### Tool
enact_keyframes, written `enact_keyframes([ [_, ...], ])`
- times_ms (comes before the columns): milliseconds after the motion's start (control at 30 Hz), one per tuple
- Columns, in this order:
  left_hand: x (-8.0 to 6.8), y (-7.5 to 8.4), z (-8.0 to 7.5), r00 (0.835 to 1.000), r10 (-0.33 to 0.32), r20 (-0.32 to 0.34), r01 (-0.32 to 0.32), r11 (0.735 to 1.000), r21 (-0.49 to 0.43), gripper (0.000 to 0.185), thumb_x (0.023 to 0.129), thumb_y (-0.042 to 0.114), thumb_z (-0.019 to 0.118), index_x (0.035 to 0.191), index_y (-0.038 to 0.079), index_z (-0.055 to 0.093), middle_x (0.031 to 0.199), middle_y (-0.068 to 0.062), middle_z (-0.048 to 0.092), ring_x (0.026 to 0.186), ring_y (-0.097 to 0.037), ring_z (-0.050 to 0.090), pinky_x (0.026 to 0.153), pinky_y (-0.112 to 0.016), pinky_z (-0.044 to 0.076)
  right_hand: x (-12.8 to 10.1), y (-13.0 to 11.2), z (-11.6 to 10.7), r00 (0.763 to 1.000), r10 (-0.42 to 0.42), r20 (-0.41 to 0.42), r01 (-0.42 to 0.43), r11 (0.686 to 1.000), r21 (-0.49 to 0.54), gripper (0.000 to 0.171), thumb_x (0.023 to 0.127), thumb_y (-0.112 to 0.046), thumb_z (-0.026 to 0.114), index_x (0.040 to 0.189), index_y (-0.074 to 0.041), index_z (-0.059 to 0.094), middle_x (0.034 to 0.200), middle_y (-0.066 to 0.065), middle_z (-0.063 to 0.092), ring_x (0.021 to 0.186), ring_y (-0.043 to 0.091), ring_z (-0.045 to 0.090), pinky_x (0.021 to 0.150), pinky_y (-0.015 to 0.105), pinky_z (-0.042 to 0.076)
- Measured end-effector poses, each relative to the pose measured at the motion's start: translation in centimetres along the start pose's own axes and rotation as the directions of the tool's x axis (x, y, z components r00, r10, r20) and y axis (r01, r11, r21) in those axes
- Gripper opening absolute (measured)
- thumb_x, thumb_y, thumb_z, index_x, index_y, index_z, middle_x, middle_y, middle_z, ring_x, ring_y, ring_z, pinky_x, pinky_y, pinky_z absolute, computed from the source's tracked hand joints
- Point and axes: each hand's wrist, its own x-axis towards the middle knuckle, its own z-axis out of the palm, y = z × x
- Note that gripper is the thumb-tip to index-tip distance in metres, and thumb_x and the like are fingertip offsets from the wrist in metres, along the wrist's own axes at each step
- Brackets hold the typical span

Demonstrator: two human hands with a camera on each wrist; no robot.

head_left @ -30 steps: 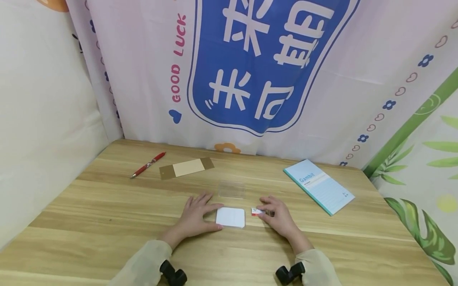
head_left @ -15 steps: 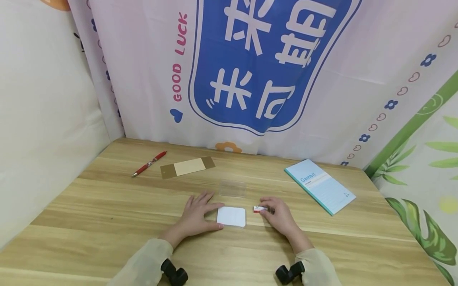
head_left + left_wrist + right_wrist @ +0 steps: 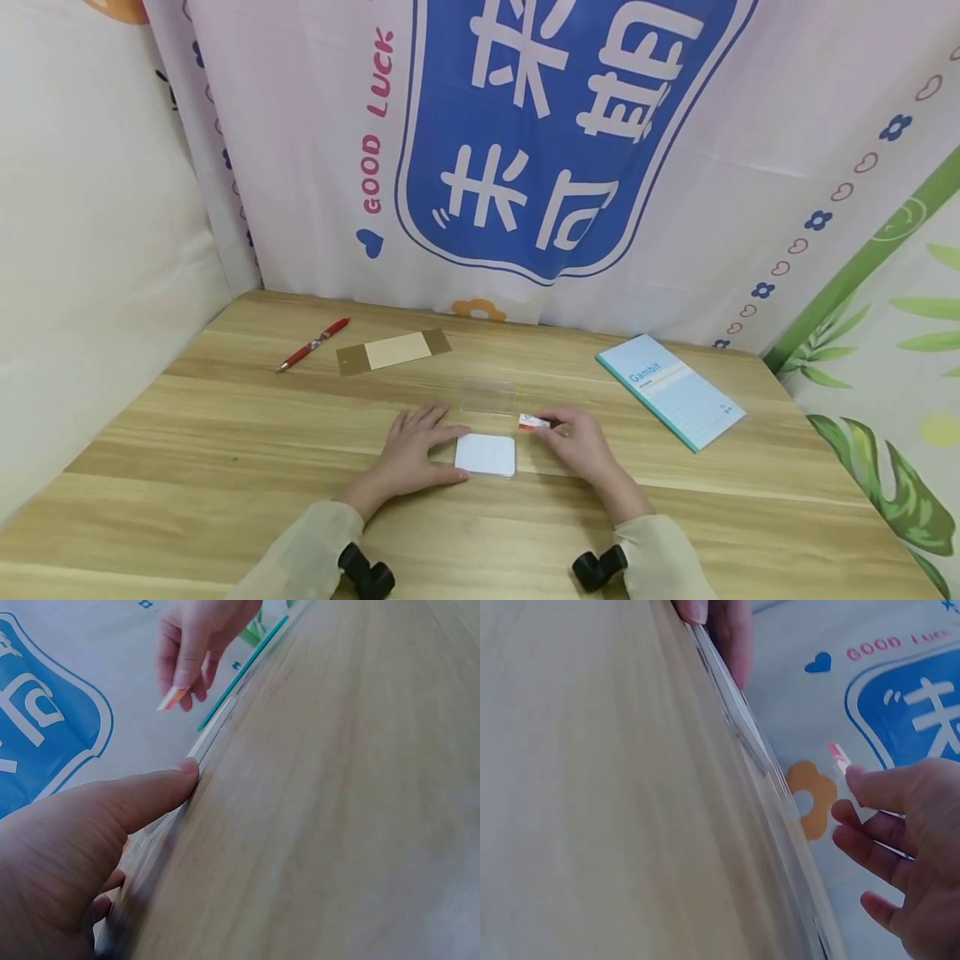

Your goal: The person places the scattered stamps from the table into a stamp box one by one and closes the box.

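Mid-counter [image 3: 480,533], a white slab w/ rounded corners [image 3: 485,455] lay flat, its L corners touched by the L hand [image 3: 412,457]: fingers spread wide, thumb at the near corner, index at the far one. R hand [image 3: 583,446] pinched a small red-&-white packet [image 3: 533,422] btwn thumb & fingertips, held up off the wood, just past the slab's far R corner, not touching it. Clear plastic piece [image 3: 487,395] sat just beyond the slab's far edge, only a narrow strip of wood btwn; packet's tip was near its R edge. Farther out, a brown strip w/ pale center [image 3: 394,351] & red pen [image 3: 313,345] lay L, toward the far edge; blue notebook [image 3: 671,392] lay R, angled, w/ a wider stretch of wood btwn it & R hand. Bare wood ran from slab twd the near side, btwn both sleeves.
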Motion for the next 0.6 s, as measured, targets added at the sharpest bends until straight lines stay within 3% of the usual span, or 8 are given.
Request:
enact_keyframes([
  [200, 0.0, 0.0, 0.0, 1.000, -0.004, -0.001, 0.004, 1.000, 0.019, 0.060, 0.067, 0.055, 0.063, 0.117, 0.024, 0.055, 0.134, -0.015, 0.031, 0.125, -0.033, 0.016, 0.095, -0.056, 0.001, -0.1, -2.0, 1.4, 0.995, -0.059, 0.081, 0.051, 0.994, 0.095, 0.017, 0.076, -0.014, 0.066, 0.092, -0.009, 0.066, 0.089, -0.001, 0.063, 0.081, 0.013, 0.055, 0.071, 0.031, 0.044],
  [267, 0.1, 0.0, 0.1, 1.000, -0.004, -0.001, 0.004, 1.000, 0.026, 0.060, 0.067, 0.056, 0.062, 0.117, 0.025, 0.055, 0.134, -0.015, 0.031, 0.125, -0.033, 0.016, 0.094, -0.056, 0.002, -0.3, -3.4, 1.6, 0.991, -0.088, 0.102, 0.075, 0.990, 0.121, 0.017, 0.077, -0.011, 0.065, 0.093, -0.004, 0.065, 0.090, 0.005, 0.063, 0.082, 0.018, 0.056, 0.070, 0.033, 0.045],
  [367, 0.1, 0.0, 0.1, 1.000, -0.002, -0.003, 0.002, 1.000, 0.029, 0.059, 0.067, 0.056, 0.062, 0.117, 0.025, 0.055, 0.135, -0.015, 0.030, 0.125, -0.033, 0.016, 0.094, -0.056, 0.002, -0.3, -3.6, 2.4, 0.986, -0.119, 0.119, 0.102, 0.985, 0.141, 0.017, 0.077, -0.011, 0.065, 0.092, -0.004, 0.065, 0.092, 0.005, 0.063, 0.085, 0.017, 0.056, 0.072, 0.032, 0.045],
  [600, 0.0, -0.1, 0.1, 1.000, 0.010, -0.005, -0.010, 0.999, 0.031, 0.059, 0.067, 0.055, 0.062, 0.117, 0.024, 0.056, 0.134, -0.015, 0.031, 0.125, -0.034, 0.017, 0.094, -0.056, 0.002, -0.5, -2.6, 4.3, 0.980, -0.166, 0.108, 0.161, 0.986, 0.051, 0.017, 0.076, -0.019, 0.066, 0.091, -0.011, 0.067, 0.093, -0.003, 0.062, 0.089, 0.015, 0.052, 0.077, 0.036, 0.040],
])
